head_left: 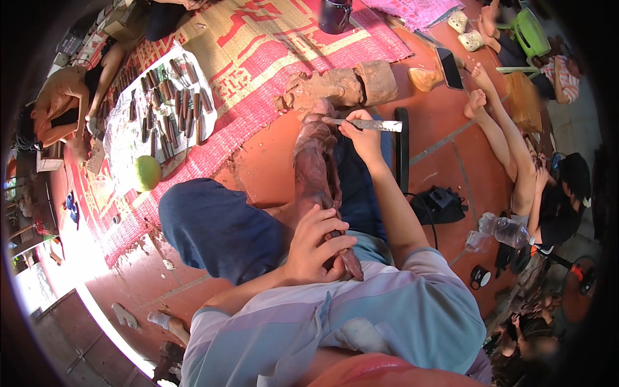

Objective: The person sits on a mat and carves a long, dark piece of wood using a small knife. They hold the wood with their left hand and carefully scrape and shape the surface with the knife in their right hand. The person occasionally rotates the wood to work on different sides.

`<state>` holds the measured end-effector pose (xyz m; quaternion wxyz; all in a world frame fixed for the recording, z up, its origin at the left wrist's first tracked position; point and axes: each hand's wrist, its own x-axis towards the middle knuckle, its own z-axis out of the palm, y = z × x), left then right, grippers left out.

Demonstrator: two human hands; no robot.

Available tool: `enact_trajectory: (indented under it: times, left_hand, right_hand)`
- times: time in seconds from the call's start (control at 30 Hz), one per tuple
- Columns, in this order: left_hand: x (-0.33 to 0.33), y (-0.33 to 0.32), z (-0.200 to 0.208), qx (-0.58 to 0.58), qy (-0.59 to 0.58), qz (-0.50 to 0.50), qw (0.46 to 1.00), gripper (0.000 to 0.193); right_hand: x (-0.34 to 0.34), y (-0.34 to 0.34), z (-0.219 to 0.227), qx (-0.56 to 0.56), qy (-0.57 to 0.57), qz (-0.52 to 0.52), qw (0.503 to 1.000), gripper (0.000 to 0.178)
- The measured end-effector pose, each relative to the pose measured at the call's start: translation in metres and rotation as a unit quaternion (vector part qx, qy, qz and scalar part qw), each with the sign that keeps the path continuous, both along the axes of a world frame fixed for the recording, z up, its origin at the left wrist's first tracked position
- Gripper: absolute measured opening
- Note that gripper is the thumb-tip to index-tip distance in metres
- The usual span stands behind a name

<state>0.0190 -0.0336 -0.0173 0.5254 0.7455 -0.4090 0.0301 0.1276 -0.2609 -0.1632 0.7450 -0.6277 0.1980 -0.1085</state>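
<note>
A long, reddish-brown wood carving (311, 164) lies along my lap, its surface cut in folds and its far end rounded. Around its near end, close to my belly, my left hand (316, 248) is closed. My right hand (364, 134) grips a slim flat tool (389, 126) near the carving's far end. The tool's pale, metallic-looking end sticks out to the right; its darker end meets the carving's upper part. Its exact kind is unclear. Just beyond the carving, a rough wood block (335, 87) rests on the tiles.
Several carving tools (184, 109) with dark handles lie on a white sheet (119, 155), beside a green round fruit (147, 173). A patterned mat (238, 74) spreads ahead. To the right are a phone (449, 68), a black bag (440, 205), plastic bottles (511, 232) and other people's legs (500, 126).
</note>
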Motion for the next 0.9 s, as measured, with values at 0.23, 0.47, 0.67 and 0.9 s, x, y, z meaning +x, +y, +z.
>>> enact_trajectory:
  times: [0.23,0.47,0.67,0.9]
  left_hand:
    - [0.001,0.003,0.001,0.017,0.01,-0.015,1.0,0.036]
    - [0.0,0.003,0.001,0.013,0.013,-0.015,1.0,0.035]
    - [-0.001,-0.001,0.001,0.006,0.028,-0.007,1.0,0.042]
    - [0.001,0.003,0.0,0.004,0.009,-0.003,1.0,0.035]
  right_hand:
    - [0.025,-0.001,-0.027,-0.34,-0.078,0.094,0.932,0.009]
    - [0.043,-0.034,-0.033,-0.232,0.019,0.073,0.97,0.016]
    - [0.046,-0.007,-0.019,-0.443,-0.065,0.122,0.886,0.014]
    - [0.056,-0.019,-0.008,-0.385,-0.036,0.169,0.907,0.018]
